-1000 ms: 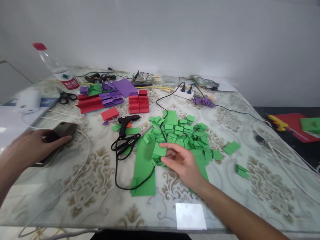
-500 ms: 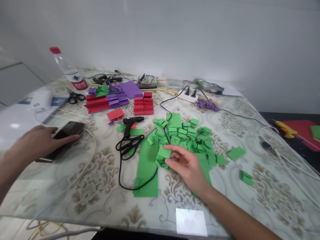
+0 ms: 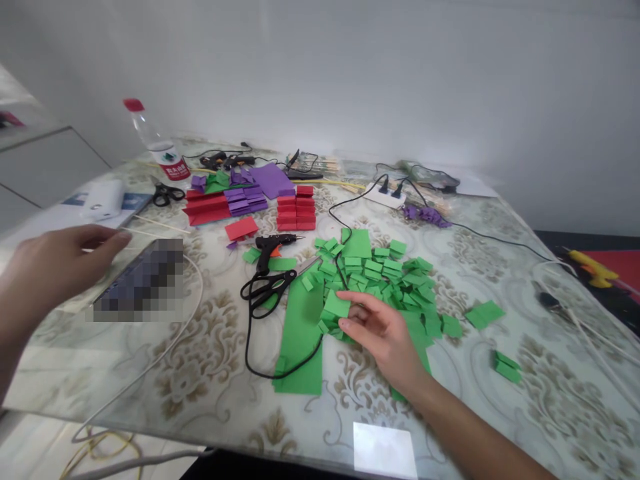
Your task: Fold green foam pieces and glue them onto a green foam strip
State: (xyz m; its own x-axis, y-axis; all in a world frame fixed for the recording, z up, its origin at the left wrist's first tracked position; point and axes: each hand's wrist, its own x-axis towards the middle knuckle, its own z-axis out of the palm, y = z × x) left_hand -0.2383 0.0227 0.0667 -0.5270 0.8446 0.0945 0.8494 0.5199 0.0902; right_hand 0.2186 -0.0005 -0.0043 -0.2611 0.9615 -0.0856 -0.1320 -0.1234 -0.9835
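My right hand (image 3: 383, 337) pinches a folded green paper piece (image 3: 336, 305) between thumb and fingers, at the near edge of a heap of small folded green papers (image 3: 387, 270). Green paper strips (image 3: 300, 340) lie flat under and beside the heap. My left hand (image 3: 75, 257) hovers beside a phone (image 3: 143, 277), fingers stretched out and holding nothing. The phone lies on the table with its screen blurred out. Black-handled scissors (image 3: 270, 290) and a black glue gun (image 3: 270, 250) rest left of the green heap.
Folded red papers (image 3: 296, 212) and purple papers (image 3: 245, 200) lie farther back. A bottle (image 3: 167, 157) stands at the far left near a second pair of scissors (image 3: 167, 193). A power strip (image 3: 385, 195) sits behind the heap; cords cross the table. A yellow glue gun (image 3: 593, 267) lies right.
My left hand has let go of the phone and drawn back to the left; the phone lies on the table. My right hand keeps its pinch on the green paper. The view has shifted slightly left.
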